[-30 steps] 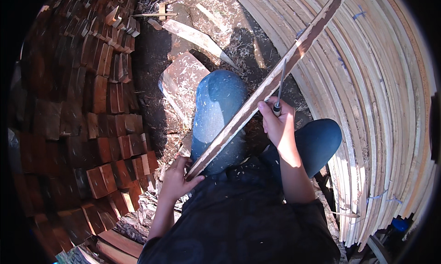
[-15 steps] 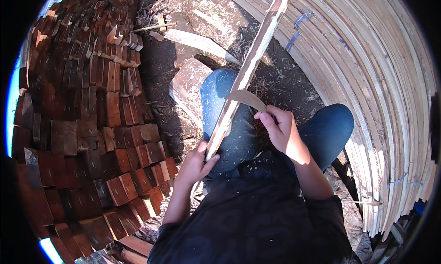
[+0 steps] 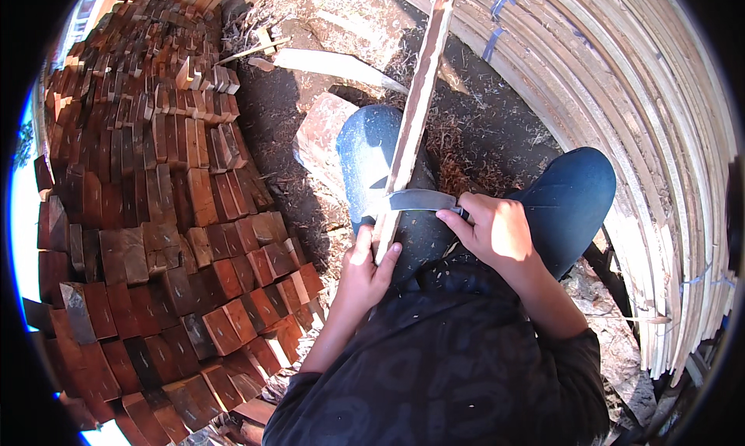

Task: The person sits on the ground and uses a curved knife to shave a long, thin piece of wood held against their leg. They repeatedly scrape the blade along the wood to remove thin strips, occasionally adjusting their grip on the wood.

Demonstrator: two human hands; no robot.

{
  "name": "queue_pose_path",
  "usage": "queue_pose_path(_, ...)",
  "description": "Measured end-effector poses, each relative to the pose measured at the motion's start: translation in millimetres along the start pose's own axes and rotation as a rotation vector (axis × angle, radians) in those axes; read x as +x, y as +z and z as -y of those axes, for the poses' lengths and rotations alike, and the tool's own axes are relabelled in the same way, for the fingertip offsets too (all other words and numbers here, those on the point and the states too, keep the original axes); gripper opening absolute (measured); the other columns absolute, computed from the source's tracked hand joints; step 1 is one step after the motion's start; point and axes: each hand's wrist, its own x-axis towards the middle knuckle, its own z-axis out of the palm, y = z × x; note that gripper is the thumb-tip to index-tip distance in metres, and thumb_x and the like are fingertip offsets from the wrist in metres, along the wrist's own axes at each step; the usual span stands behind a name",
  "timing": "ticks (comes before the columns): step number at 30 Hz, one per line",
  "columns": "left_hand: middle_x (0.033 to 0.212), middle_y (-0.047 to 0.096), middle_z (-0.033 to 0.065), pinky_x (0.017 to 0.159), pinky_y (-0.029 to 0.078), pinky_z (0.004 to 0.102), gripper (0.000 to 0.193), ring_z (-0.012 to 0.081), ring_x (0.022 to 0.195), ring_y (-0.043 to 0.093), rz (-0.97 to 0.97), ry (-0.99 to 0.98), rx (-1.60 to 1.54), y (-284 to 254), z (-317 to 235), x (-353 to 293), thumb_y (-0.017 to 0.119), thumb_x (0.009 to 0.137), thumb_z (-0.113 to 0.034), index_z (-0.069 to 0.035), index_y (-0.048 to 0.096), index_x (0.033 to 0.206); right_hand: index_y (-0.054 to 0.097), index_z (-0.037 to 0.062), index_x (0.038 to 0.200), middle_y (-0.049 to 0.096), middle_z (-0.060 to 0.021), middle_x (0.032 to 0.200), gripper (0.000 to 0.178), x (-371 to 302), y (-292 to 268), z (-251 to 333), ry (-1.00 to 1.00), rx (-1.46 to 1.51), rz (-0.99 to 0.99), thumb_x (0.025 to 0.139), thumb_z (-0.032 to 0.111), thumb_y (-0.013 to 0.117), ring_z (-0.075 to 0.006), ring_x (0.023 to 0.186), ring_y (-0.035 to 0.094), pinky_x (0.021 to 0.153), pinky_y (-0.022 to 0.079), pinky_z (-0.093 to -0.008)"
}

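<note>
My left hand (image 3: pixel 368 270) is closed round the near end of a long, narrow wood strip (image 3: pixel 416 111), which slants up and away across my left thigh. The strip has a dark bark-like face and pale edges. My right hand (image 3: pixel 497 230) grips a curved, sickle-like knife (image 3: pixel 423 201) by its handle, most of which the fingers hide. Its broad grey blade points left and lies across the strip, a little beyond my left hand.
Stacked reddish-brown wood blocks (image 3: pixel 147 252) fill the left side. Bundled pale strips (image 3: pixel 621 135) with blue ties curve along the right. On the shaving-strewn ground lie a pale pointed board (image 3: pixel 334 64), a thin stick (image 3: pixel 254 51) and a flat block (image 3: pixel 324 131) beside my left knee.
The knife has slid down the strip toward my left hand, its blade turning more level. The strip stands steeper, and both hands appear slightly further right.
</note>
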Motion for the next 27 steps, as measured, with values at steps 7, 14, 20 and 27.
queue_pose_path(7, 0.08, 0.061, 0.0165, 0.066, 0.047, 0.0347, 0.029, 0.0191, 0.072, 0.058, 0.005, -0.112, -0.017, 2.8, -1.9, -0.5, 0.06, 0.091, -0.014, 0.004, 0.049, 0.111, 0.05, 0.007, 0.063, 0.055, -0.0085, 0.055, 0.042, 4.6, 19.0, -10.0, -0.029, -0.088, -0.002, 0.083, 0.039, 0.069, -0.0279, 0.049, 0.059, 0.043, 0.046, -0.0375)
queue_pose_path(14, 0.076, 0.058, 0.0168, 0.065, 0.046, 0.0366, 0.03, 0.0235, 0.069, 0.057, 0.01, -0.099, -0.006, -0.2, 4.6, 0.5, 0.058, 0.091, -0.017, 0.005, 0.05, 0.109, 0.054, 0.0066, 0.067, 0.056, -0.0105, 0.055, 0.042, 32.7, 20.0, -26.9, -0.062, -0.139, -0.099, 0.081, 0.043, 0.07, -0.0296, 0.049, 0.06, 0.043, 0.046, -0.0387)
queue_pose_path(20, 0.07, 0.06, 0.0246, 0.056, 0.049, 0.0449, 0.037, 0.0431, 0.061, 0.062, -0.081, 0.105, 0.113, 8.2, 22.7, -6.9, 0.061, 0.089, -0.017, 0.007, 0.046, 0.112, 0.063, -0.002, 0.073, 0.051, -0.0188, 0.052, 0.055, 76.7, -43.5, -100.8, 0.588, -0.114, -0.455, 0.094, 0.047, 0.052, -0.0335, 0.049, 0.052, 0.054, 0.043, -0.0408)
queue_pose_path(27, 0.07, 0.06, 0.0273, 0.056, 0.05, 0.0456, 0.038, 0.0446, 0.061, 0.062, -0.109, 0.083, 0.14, 9.6, 24.5, -0.9, 0.062, 0.088, -0.016, 0.01, 0.044, 0.109, 0.06, 0.001, 0.07, 0.049, -0.0157, 0.049, 0.046, 40.1, -63.1, -49.0, 0.253, -0.237, -0.156, 0.085, 0.044, 0.068, -0.0305, 0.044, 0.053, 0.045, 0.04, -0.0372)
